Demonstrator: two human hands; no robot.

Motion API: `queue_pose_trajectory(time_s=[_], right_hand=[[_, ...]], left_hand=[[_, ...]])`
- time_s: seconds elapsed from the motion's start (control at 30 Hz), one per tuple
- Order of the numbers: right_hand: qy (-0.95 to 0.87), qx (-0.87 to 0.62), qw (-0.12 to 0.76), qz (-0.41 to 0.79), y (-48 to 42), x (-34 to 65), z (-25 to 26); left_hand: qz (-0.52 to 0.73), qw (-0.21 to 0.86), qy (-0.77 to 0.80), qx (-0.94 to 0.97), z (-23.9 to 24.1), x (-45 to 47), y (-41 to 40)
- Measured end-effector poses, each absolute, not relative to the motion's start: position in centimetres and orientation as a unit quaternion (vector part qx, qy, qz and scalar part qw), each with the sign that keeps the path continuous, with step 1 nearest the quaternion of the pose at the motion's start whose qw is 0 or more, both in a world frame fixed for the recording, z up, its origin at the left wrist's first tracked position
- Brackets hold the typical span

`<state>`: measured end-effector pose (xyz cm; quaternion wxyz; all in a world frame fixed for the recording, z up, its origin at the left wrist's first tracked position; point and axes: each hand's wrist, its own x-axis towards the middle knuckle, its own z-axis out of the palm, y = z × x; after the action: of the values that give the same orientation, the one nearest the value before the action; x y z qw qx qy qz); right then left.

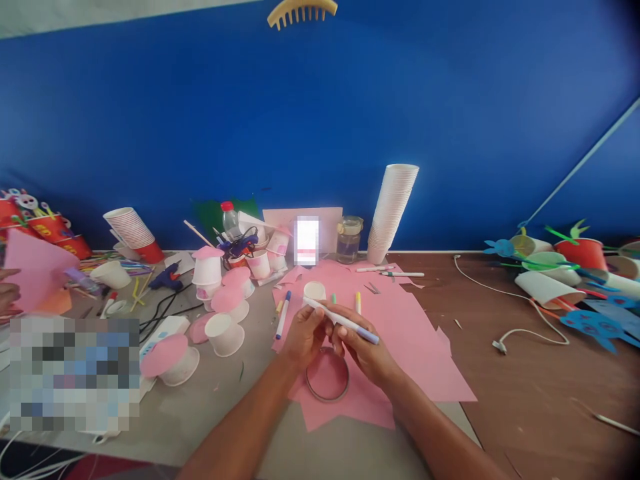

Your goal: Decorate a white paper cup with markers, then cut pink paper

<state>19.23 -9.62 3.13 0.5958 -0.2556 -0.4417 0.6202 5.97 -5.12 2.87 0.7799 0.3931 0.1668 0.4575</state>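
Observation:
Both my hands meet over a pink paper sheet [400, 333] in the middle of the table. My right hand [367, 350] is closed on a white marker with a light-blue end [345, 323], held level. My left hand [306, 333] pinches the marker's left end. Just below the hands a round tape ring [327, 375] lies flat on the pink paper. A small white paper cup [315, 291] stands upright just beyond the hands.
Loose markers [283, 313] lie on the pink sheet. Pink-topped white cups [225, 319] crowd the left. A tall cup stack [390, 210] and a glass jar [349, 239] stand behind. A white cable [520, 330] crosses the right; craft cups [550, 280] lie far right.

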Motion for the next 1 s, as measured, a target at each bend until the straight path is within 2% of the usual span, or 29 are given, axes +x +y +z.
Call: queue_pose_trajectory(time_s=[0.1,0.2,0.3,0.37,0.73,1.0], right_hand=[[-0.434,-0.274,0.646,0.565,-9.3,19.8,3.0],[-0.407,-0.358,0.722,0.429,-8.8,21.0,3.1],[-0.406,-0.492,0.712,0.294,-8.3,21.8,2.7],[-0.432,-0.536,0.681,0.249,-8.0,21.9,2.1],[-0.588,-0.532,0.59,0.148,-7.9,21.0,0.3],[-0.583,-0.527,0.599,0.156,-7.7,21.1,0.1]], left_hand=[[0.494,0.729,0.215,0.422,2.8,5.4,-4.6],[0.593,0.585,0.327,0.447,2.5,4.4,-3.4],[0.64,0.413,0.445,0.47,1.7,3.4,-2.1],[0.616,0.364,0.477,0.511,1.1,3.1,-1.5],[0.41,0.362,0.477,0.688,-0.5,3.9,-1.1],[0.472,0.399,0.464,0.635,-0.3,3.9,-1.2]])
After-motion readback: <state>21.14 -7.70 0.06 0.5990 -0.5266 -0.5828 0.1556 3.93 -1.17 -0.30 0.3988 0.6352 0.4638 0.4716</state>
